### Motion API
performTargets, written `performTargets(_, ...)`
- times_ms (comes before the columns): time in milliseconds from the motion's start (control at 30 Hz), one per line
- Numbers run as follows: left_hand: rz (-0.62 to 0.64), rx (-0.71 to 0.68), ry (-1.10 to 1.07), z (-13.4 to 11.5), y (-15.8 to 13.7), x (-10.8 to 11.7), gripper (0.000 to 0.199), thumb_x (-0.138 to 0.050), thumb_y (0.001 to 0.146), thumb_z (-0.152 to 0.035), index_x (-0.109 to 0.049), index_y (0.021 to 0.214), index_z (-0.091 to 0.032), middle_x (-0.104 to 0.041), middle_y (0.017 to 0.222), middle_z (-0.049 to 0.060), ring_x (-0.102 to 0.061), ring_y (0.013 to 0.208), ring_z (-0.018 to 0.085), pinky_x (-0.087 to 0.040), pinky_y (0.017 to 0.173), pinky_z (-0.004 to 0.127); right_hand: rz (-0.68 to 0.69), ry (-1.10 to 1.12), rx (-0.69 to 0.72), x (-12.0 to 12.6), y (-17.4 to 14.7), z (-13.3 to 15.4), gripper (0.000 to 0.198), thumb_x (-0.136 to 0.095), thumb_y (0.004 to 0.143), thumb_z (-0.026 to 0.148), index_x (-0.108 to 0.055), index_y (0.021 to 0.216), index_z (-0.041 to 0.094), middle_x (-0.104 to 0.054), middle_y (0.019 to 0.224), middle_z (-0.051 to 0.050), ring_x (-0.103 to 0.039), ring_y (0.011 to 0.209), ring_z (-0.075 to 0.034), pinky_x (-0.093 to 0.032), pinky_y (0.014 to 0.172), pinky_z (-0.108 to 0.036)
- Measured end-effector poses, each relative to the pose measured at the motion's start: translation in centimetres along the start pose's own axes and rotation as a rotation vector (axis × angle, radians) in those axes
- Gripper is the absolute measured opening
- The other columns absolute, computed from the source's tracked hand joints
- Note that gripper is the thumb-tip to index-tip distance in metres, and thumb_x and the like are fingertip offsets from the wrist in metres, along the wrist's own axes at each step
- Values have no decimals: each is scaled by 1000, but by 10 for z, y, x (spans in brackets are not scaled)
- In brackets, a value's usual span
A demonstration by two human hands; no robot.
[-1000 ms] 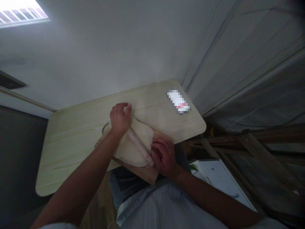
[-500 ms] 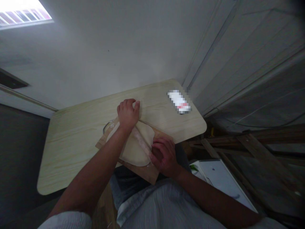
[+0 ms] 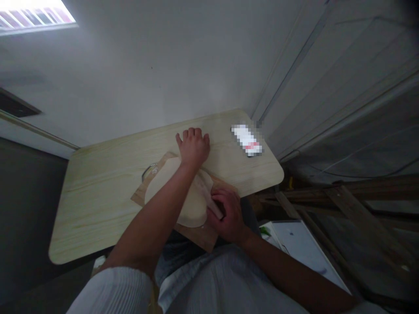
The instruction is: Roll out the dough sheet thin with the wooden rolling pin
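A pale wooden rolling pin [image 3: 205,192] lies at a slant across a flat, wide sheet of dough [image 3: 193,211] on a wooden cutting board [image 3: 198,235]. My left hand [image 3: 195,148] is over the pin's far end, fingers spread and pointing away, and its palm covers that end. At the near end, my right hand [image 3: 229,213] curls its thumb and fingers around the pin, whose blunt tip shows between them. Part of the dough is hidden under my left forearm.
The board rests on a light wood-grain table [image 3: 98,196], overhanging its near edge. A metal ring handle [image 3: 149,171] sticks out at the board's left. A phone [image 3: 246,139], blurred out, lies at the table's right. A white box [image 3: 301,244] stands below on the right.
The rolling pin and my left hand have moved right across the dough, and the left fingers have spread. The pin's near end now shows in my right hand, which has barely moved.
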State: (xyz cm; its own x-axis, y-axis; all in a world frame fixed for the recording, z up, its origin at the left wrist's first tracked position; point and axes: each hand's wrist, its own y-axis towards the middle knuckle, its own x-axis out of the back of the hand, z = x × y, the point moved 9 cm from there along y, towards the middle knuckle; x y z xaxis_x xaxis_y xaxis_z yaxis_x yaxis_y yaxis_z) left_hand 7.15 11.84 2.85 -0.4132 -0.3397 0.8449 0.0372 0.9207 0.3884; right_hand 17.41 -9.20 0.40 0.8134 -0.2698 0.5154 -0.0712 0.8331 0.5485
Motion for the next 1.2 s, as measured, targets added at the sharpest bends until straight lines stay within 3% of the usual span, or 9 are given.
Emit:
performTargets(133, -4, -105, -192, -27, 13, -4, 30, -42, 100, -36, -62, 115, -19, -66, 120, 13, -56, 116, 27, -35, 110, 47, -1, -30, -29, 1, -1, -2, 32, -64, 86, 23, -55, 117, 23, -65, 112, -11, -61, 109, -27, -50, 93, -47)
performTargets(233, -8, -195, -333, -24, 16, 14, 29, -44, 100, -36, -61, 116, -20, -67, 121, 11, -57, 117, 22, -41, 106, 39, 39, -84, -50, -1, 1, -1, 32, -62, 89, 23, -54, 120, 23, -64, 112, -11, -60, 107, -28, -50, 93, -49)
performTargets(367, -47, -56, -250, 47, 2, 49, 31, -49, 94, -36, -66, 114, -19, -68, 117, 11, -58, 115, 24, -42, 106, 41, 66, -93, -65, -3, 5, 0, 32, -57, 92, 20, -53, 124, 21, -64, 110, -11, -59, 107, -27, -49, 94, -49)
performTargets(467, 63, 93, -157, 110, -25, 55, 36, -43, 94, -35, -72, 108, -18, -70, 117, 13, -60, 115, 27, -43, 106, 46, 23, -64, -87, -2, 7, -4, 35, -53, 93, 20, -52, 128, 20, -63, 114, -13, -57, 110, -28, -48, 97, -50)
performTargets(567, 174, 91, -132, 136, -54, 52, 44, -42, 94, -42, -71, 117, -17, -68, 126, 13, -59, 121, 27, -41, 111, 46, -28, -49, -79, -3, 8, -8, 36, -52, 94, 20, -51, 130, 21, -62, 118, -13, -56, 113, -28, -48, 99, -52)
performTargets(667, 190, 91, -111, 141, -72, 53, 48, -46, 93, -48, -69, 123, -19, -64, 134, 13, -55, 128, 28, -39, 114, 47, -31, -19, -67, -7, 18, -18, 36, -51, 95, 21, -52, 130, 22, -62, 117, -13, -57, 111, -28, -49, 97, -51)
performTargets(933, 150, 194, -119, 149, -93, 75, 36, -53, 87, -43, -73, 105, -19, -66, 129, 14, -57, 126, 30, -41, 113, 48, 78, -59, 102, -26, 76, -42, 31, -48, 97, 21, -57, 127, 21, -61, 115, -12, -56, 108, -26, -52, 94, -48)
performTargets(1100, 209, 358, -168, 158, -102, 82, 28, -59, 79, -38, -70, 100, -22, -74, 102, 12, -68, 100, 31, -54, 91, 46, 95, -138, 149, -32, 83, -43, 32, -47, 96, 20, -58, 126, 19, -60, 114, -13, -55, 109, -27, -51, 94, -49)
performTargets(1200, 231, 357, -164, 153, -99, 91, 19, -59, 77, -37, -68, 88, -24, -74, 90, 9, -68, 87, 28, -53, 81, 41, 86, -150, 159, -32, 81, -43, 31, -48, 96, 20, -59, 125, 19, -61, 111, -13, -55, 107, -27, -51, 93, -48)
